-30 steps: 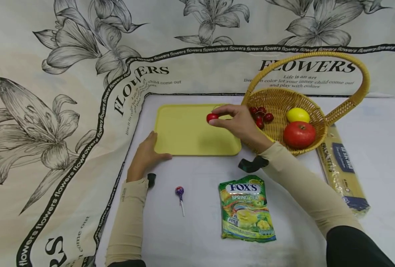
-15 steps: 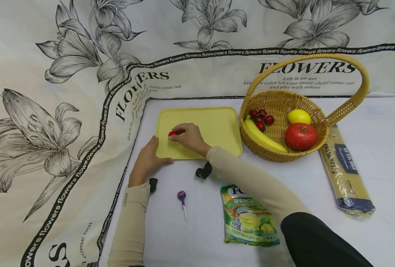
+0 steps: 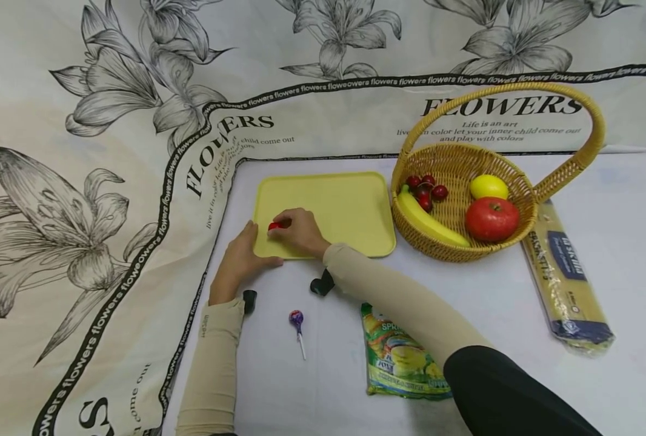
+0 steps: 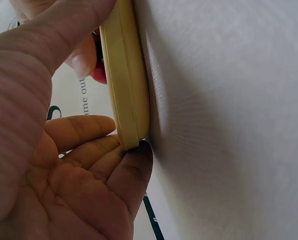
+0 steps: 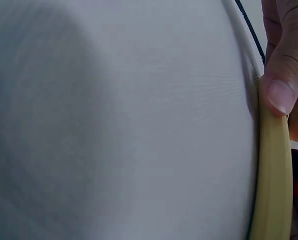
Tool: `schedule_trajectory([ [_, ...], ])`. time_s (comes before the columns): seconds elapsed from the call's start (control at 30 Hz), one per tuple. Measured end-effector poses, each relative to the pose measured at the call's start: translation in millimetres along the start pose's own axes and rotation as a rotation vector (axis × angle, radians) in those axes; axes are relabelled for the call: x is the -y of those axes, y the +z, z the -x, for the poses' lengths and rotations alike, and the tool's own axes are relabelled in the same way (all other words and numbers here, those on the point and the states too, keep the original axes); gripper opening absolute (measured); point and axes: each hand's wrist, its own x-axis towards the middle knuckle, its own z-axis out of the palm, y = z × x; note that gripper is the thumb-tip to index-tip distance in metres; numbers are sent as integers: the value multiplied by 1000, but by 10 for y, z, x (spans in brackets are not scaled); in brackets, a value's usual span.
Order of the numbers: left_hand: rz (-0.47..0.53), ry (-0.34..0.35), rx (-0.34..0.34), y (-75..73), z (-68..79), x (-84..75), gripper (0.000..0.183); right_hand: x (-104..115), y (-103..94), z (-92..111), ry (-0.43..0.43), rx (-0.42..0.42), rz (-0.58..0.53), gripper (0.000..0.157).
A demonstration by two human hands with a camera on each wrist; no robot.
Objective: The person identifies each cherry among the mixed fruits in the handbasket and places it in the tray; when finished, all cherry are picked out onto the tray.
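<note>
My right hand (image 3: 299, 233) pinches a small red round fruit (image 3: 274, 226) between thumb and fingers, close over the left part of a yellow tray (image 3: 334, 206). The fingers partly cover the fruit. At the tray's near left corner, my left hand (image 3: 240, 260) grips the edge, thumb along the front side and fingers at the left side. In the left wrist view, the fingertips (image 4: 138, 160) meet the tray's corner (image 4: 128, 115) low against the white tabletop. Part of the red fruit (image 4: 99, 72) shows behind the rim there.
A wicker basket (image 3: 448, 251) at the right holds a banana (image 3: 429, 221), cherries (image 3: 423, 195), a lemon (image 3: 489, 186) and a red pomegranate-like fruit (image 3: 492, 219). A spaghetti packet (image 3: 568, 278) lies beside it. In front are a lollipop (image 3: 297, 321) and a candy bag (image 3: 402, 363), partly under the right arm.
The right hand has carried the red fruit from near the basket leftward and down to the tray's left part, slowing in the last half second. The left hand has stayed at the corner.
</note>
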Motion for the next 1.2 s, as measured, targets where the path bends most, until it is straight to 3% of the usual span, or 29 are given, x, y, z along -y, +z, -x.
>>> schedule_trajectory([
  [0.17, 5, -12, 3, -11, 2, -5, 114, 30, -96, 52, -6, 41, 80, 38],
  [0.3, 10, -21, 9, 11, 6, 5, 115, 45, -354, 177, -42, 100, 157, 38],
  [0.43, 4, -29, 19, 19, 19, 11, 114, 95, -810, 375, -127, 189, 143, 34],
  [0.6, 10, -14, 12, 22, 18, 4, 114, 85, -1636, 595, -163, 360, 157, 29],
  [0.67, 10, -12, 7, 22, 15, 3, 114, 28, -1982, 657, -116, 389, 175, 28],
  [0.73, 9, -16, 6, 19, 11, 6, 114, -52, -2297, 697, -25, 367, 188, 28],
  [0.9, 13, -12, 2, 9, 2, 4, 114, -381, -2855, 697, 224, 152, 204, 33],
  [1.0, 19, -7, 3, 6, 9, -2, 114, -615, -3010, 687, 321, 75, 211, 40],
  [1.1, 23, -12, 12, 7, 26, -4, 113, -801, -3062, 692, 387, 88, 204, 45],
  [1.2, 24, -13, 16, 8, 34, -2, 113, -915, -3056, 694, 397, 111, 228, 44],
])
